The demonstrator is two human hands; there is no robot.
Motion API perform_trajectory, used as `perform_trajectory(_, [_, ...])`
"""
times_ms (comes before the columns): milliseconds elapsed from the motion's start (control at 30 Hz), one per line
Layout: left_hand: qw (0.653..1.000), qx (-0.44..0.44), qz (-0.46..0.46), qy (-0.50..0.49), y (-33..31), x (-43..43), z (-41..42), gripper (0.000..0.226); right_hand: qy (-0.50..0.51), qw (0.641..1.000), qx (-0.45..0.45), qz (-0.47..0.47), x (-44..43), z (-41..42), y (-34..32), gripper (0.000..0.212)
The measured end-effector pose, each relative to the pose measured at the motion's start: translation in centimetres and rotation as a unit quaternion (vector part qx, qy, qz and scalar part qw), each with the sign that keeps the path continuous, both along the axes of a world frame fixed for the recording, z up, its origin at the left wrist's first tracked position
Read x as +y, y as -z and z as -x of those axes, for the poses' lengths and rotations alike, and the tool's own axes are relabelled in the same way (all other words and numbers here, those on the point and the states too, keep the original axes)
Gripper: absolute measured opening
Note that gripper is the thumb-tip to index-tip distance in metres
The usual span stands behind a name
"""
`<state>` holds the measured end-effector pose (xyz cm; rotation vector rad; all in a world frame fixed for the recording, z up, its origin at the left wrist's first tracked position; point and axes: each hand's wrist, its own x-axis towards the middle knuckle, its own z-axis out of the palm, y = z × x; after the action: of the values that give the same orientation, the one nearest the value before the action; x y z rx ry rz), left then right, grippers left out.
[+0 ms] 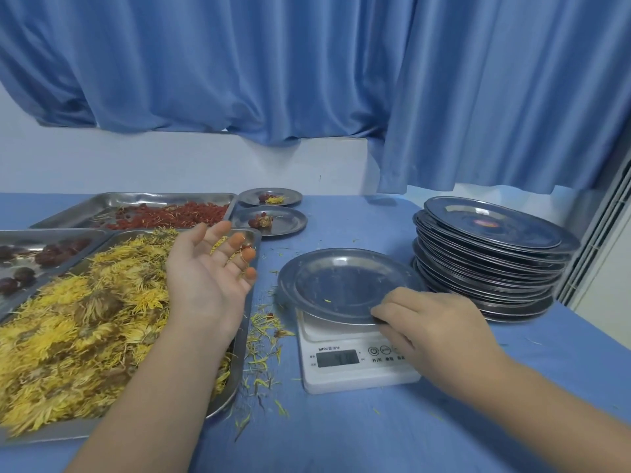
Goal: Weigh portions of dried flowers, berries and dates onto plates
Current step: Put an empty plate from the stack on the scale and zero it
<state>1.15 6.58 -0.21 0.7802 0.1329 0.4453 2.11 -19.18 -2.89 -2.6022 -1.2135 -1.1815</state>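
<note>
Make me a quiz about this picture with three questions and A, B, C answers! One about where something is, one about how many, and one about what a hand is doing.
1. Where is the tall stack of plates?
A. On the flower tray.
B. To the right of the scale.
C. On the floor.

2. How many small plates at the back already hold food?
A. None.
B. Two.
C. Six.

3. What is the right hand doing?
A. Holding the rim of the plate on the scale.
B. Scooping berries.
C. Lying flat on the table.

Answers:
1 B, the stack stands just past the scale's right side.
2 B, the far plate has a nearer plate in front of it, each with a little pile of food.
3 A, its fingers curl over that plate's near edge.
</note>
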Motion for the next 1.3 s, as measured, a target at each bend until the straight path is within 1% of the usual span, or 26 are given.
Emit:
perform_trajectory(67, [1.0,0.0,0.001,0.002,0.0,0.0,0.0,0.029,-0.013,1.0,0.013,-0.004,-0.4,0.6,-0.1,0.015])
perform_trajectory(200, [1.0,0.004,-0.001,0.003,-0.1,0.0,0.1,0.028,-0.041,0.998,0.026,-0.039,-2.2,1.8,0.7,0.021])
perform_trajectory(300, [1.0,0.015,-0.019,0.009,-0.1,0.0,0.1,0.027,-0.029,0.997,0.046,-0.059,-3.9,2.3,1.8,0.027])
perform_trajectory(433, [0.987,0.081,-0.135,0.013,0.0,-0.7,-0.1,0.016,0.012,0.986,0.154,-0.058,-4.6,2.6,2.5,0.035])
perform_trajectory(533, [0.973,0.102,-0.206,0.022,0.2,-1.1,-0.4,0.015,0.03,0.971,0.236,-0.028,-4.1,2.6,2.9,0.04])
perform_trajectory(600, [0.966,0.101,-0.234,0.032,0.3,-1.3,-0.5,0.018,0.039,0.965,0.258,-0.019,-3.9,2.4,3.1,0.044])
perform_trajectory(667, [0.962,0.102,-0.251,0.033,0.4,-1.2,-0.6,0.018,0.045,0.965,0.258,-0.023,-3.8,2.4,3.1,0.041])
perform_trajectory(800, [0.957,0.104,-0.268,0.027,0.5,-1.2,-0.7,0.015,0.058,0.959,0.273,-0.04,-3.5,2.8,2.8,0.032])
perform_trajectory(933, [0.957,0.101,-0.271,0.028,0.5,-1.2,-0.7,0.013,0.073,0.951,0.298,-0.05,-3.2,3.1,2.5,0.041])
perform_trajectory(1033, [0.956,0.101,-0.273,0.025,0.6,-1.2,-0.7,0.013,0.082,0.945,0.309,-0.063,-3.1,2.9,2.5,0.041])
perform_trajectory(1167, [0.956,0.103,-0.275,0.02,0.5,-1.2,-0.7,0.013,0.063,0.932,0.344,-0.096,-3.1,2.7,2.6,0.049])
perform_trajectory(1300, [0.955,0.101,-0.278,0.015,0.4,-1.4,-0.6,0.013,0.046,0.922,0.366,-0.115,-3.0,2.5,2.6,0.044])
